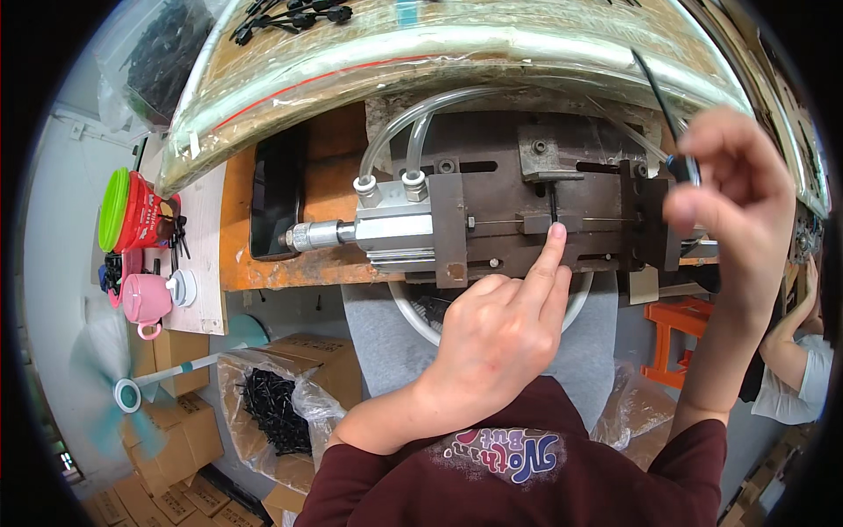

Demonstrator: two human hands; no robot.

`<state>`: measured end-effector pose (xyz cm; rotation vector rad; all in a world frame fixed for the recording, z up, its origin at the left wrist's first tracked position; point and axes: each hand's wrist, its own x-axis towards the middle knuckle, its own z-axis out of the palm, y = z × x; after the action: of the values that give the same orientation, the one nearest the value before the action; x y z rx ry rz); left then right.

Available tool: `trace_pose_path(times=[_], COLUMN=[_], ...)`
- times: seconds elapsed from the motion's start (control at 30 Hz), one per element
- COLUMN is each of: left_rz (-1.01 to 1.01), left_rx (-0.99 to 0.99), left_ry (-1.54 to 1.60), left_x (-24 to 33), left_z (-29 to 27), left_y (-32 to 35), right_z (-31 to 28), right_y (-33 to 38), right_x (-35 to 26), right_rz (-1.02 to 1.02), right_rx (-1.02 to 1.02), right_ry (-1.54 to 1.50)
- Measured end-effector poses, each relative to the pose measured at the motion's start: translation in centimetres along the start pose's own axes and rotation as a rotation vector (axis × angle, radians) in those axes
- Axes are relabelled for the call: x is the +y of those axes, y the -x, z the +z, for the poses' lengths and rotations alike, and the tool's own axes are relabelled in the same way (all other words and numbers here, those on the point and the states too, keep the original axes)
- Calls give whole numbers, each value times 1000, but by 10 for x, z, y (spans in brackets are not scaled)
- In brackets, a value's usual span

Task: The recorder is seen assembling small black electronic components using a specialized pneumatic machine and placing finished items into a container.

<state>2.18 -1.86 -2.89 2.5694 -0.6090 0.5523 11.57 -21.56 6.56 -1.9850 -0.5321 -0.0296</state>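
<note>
On the orange table (235, 269), a dark metal fixture (505, 191) is carrying a slim black rod (553, 200), which is lying front to back near its middle. The left hand (509, 325) is reaching in, its index fingertip resting at the rod's near end; its other fingers are curling, and I cannot tell whether that grip is enclosing anything. Above the fixture's right end, the right hand (738, 180) is pinching a second black rod (654, 85) in a narrow grip, the rod tilting up and leftward.

Judging by this, work on one piece is under way: its rod is sitting in the fixture, the finger steadying it. Many more black pieces (274, 408) are filling a clear bag (231, 395); which are finished and which are waiting, I cannot tell.
</note>
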Motion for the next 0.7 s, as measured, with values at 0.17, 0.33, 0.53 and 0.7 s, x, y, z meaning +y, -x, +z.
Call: trace_pose_path(times=[0.17,0.33,0.53,0.7], left_rz=[-8,12,25,-37], left_rx=[11,2,-397,-517], left_ry=[16,113,475,524], left_x=[-3,-6,-12,-19], left_z=[1,-5,-30,-11], left_y=[2,7,36,58], right_z=[33,58,81,87], right_y=[45,68,76,72], right_x=[16,21,33,37], right_rz=[-174,-305,-371,-374], right_rx=[27,61,-49,-35], right_ry=[-4,350,519,651])
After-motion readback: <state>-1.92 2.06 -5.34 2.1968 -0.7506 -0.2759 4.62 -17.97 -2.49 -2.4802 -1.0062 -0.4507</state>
